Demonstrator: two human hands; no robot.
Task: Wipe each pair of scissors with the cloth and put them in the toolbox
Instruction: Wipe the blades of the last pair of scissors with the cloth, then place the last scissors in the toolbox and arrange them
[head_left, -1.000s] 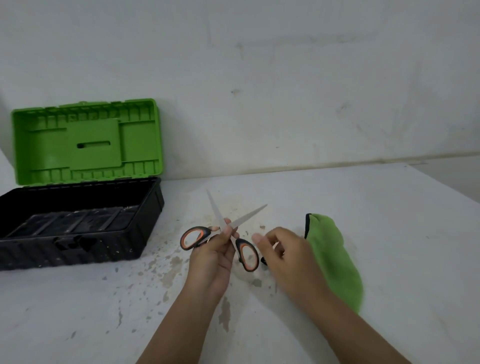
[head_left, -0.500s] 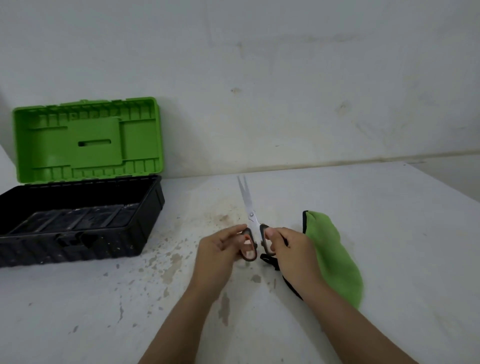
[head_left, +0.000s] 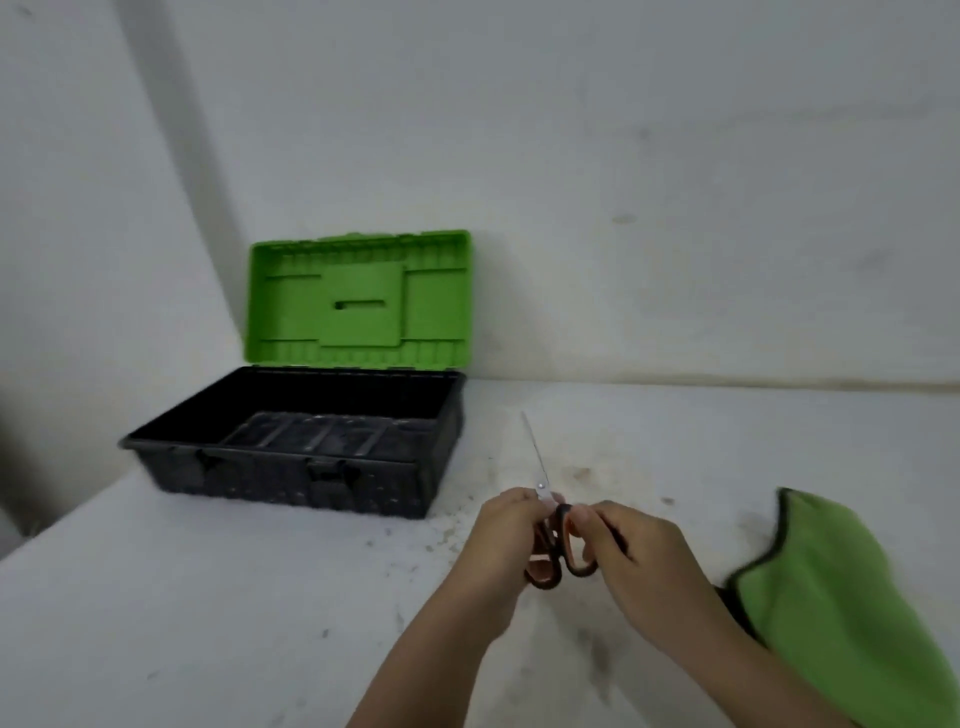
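2 hands hold 1 pair of scissors (head_left: 551, 540) at lower centre of the frame: the left hand (head_left: 506, 540) grasps one orange-and-black handle loop, the right hand (head_left: 636, 561) grasps the other, with the blades closed and pointing up toward the wall. The green cloth (head_left: 836, 603) lies at lower right, untouched. The open toolbox (head_left: 291, 457), green lid raised, sits at centre left. To stow the scissors well, the person should keep the blades shut and lay them flat inside the black base, tips away from the fingers.
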